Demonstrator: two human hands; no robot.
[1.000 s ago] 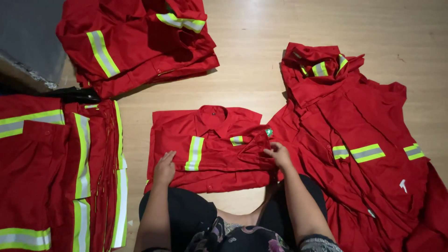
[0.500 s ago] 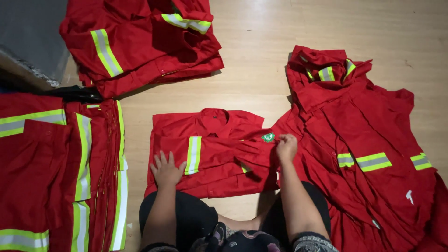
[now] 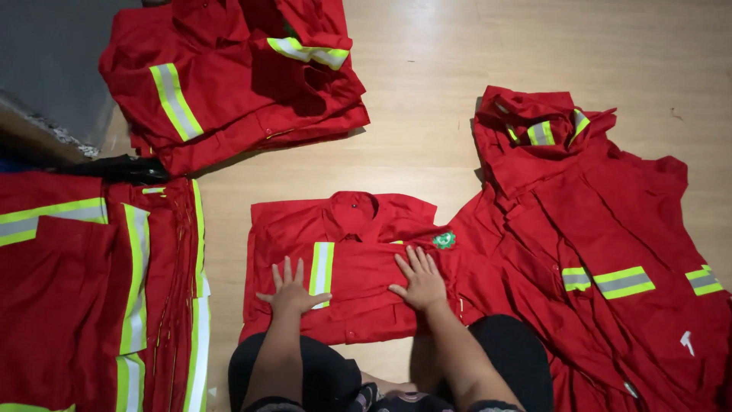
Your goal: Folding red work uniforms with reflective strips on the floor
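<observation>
On the folded red shirt (image 3: pixel 358 267), both hands lie flat, fingers spread.

Folded red reflective-striped shirt (image 3: pixel 358 267), flat on floor

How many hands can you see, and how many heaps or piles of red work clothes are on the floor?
Hands: 2, the left hand and the right hand, both flat on the folded red shirt.
Red clothes groups: 4, the folded red shirt, the top pile, the left stack and the right heap.
Total: 6.
</observation>
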